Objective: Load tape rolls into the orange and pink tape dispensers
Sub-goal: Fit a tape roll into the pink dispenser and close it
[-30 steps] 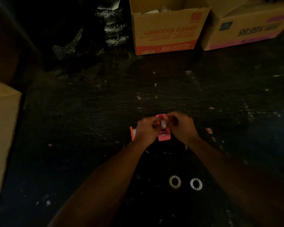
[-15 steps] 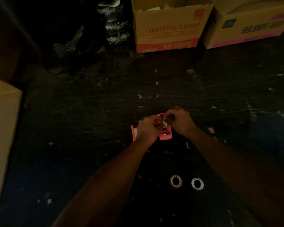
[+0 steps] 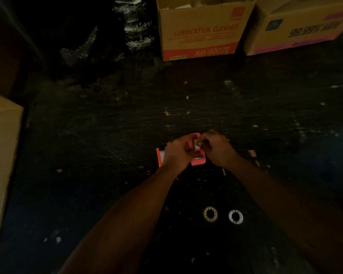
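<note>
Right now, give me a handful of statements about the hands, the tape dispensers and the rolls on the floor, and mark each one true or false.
1. Both hands, left hand and right hand, are on the pink dispenser. True.
2. The orange dispenser lies to the right of the pink one. False: it shows at the left, mostly hidden behind the left hand.
3. Two rolls, a yellowish roll and a white roll, lie flat between the forearms. True.
4. The two rolls are stacked. False: they sit side by side, apart.
5. The LUBRICATION CLEANER box is closed. False: its top is open.
</note>
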`<state>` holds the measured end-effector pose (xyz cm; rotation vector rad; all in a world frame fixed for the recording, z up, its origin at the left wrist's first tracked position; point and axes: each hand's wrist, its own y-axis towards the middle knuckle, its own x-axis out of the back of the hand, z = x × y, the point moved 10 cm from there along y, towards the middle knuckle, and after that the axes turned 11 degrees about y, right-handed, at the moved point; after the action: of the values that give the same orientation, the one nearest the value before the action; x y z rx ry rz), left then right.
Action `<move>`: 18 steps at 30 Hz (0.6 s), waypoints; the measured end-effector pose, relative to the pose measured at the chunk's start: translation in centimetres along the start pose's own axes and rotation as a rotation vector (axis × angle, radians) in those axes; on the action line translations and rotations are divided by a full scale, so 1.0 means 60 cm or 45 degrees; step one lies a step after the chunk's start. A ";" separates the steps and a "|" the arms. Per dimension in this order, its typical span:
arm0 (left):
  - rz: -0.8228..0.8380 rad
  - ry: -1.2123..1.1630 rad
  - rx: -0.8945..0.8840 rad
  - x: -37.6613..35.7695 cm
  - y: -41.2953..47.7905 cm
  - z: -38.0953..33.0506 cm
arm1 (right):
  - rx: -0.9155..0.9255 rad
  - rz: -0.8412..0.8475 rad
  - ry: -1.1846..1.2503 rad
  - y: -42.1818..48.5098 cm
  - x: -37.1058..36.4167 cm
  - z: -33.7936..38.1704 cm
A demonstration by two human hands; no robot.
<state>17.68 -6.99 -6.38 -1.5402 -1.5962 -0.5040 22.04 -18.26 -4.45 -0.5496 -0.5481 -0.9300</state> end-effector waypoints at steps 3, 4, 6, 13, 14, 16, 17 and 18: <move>0.073 0.061 -0.009 -0.007 0.001 -0.002 | 0.001 -0.010 -0.001 -0.006 -0.003 -0.006; 0.069 0.088 -0.016 -0.007 0.002 -0.003 | -0.001 -0.016 -0.001 -0.007 -0.004 -0.008; 0.056 0.111 -0.010 -0.007 0.003 -0.002 | -0.005 -0.019 -0.004 -0.012 -0.009 -0.013; 0.058 0.094 0.053 -0.006 0.008 0.009 | 0.006 -0.017 -0.054 -0.042 -0.021 -0.020; 0.057 0.092 0.049 -0.006 0.008 0.009 | 0.016 -0.021 -0.057 -0.049 -0.023 -0.021; 0.063 0.088 0.052 -0.006 0.008 0.011 | 0.037 -0.049 -0.040 -0.062 -0.024 -0.022; 0.072 0.089 0.055 -0.007 0.008 0.011 | 0.043 -0.065 -0.028 -0.067 -0.024 -0.021; 0.079 0.096 0.057 -0.007 0.008 0.011 | 0.044 -0.080 -0.024 -0.072 -0.025 -0.022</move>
<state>17.90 -6.69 -7.21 -1.5146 -1.4882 -0.4833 17.92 -20.35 -5.54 -0.5131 -0.6005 -0.9739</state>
